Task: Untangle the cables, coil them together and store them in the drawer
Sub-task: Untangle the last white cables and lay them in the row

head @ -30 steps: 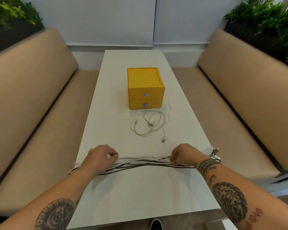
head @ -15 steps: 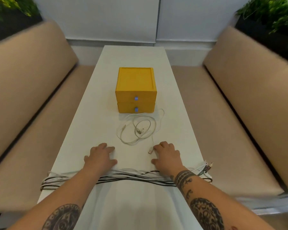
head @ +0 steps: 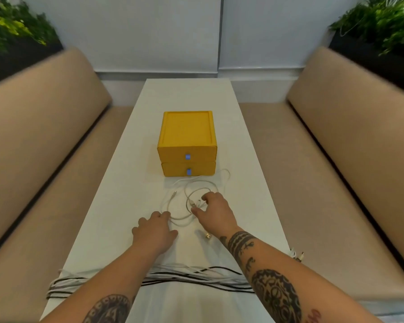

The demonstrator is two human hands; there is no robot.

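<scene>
The right hand [head: 216, 214] and left hand [head: 153, 231] are bare. The right forearm [head: 266, 273] carries dark bands at the wrist. Toward 5 o'clock from these come small dark figures, a large round black ornament and red lettering. The left forearm [head: 119, 276] shows a round dark tattoo at 7 o'clock.

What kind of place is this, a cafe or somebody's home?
Probably a cafe or lounge booth: tan cushioned benches flank a long white table, with leafy planters behind the backrests.
</scene>
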